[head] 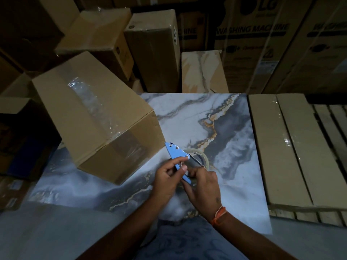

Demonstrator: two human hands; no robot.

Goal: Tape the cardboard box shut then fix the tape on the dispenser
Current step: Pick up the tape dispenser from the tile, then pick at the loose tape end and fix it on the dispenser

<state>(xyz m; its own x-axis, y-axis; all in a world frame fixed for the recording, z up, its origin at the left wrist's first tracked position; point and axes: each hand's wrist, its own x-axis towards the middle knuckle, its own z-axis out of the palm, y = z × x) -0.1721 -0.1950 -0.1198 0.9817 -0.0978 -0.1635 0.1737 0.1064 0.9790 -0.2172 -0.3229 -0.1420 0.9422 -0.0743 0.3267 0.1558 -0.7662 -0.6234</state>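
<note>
Plain brown cardboard box (97, 117) with shiny clear tape down its middle, sitting on a marble-look slab (216, 128), white and grey-blue with gold veins. Just right of the box, the dispenser (177, 154) is light blue.

Both hands meet over the blue tape dispenser (176, 156), low on the marbled slab (187, 113). The left hand (167, 177) pinches its frame between thumb and fingers, and the right hand (203, 186) closes on the handle end just beside it, an orange thread band (218, 215) at that wrist. Beyond the fingers, a clear tape roll (201, 156) sits in the dispenser. Just left of the grip stands the cardboard box (90, 113), clear tape along its top seam and down its near end. Flat cartons (287, 147) lie well off to the right.
</note>
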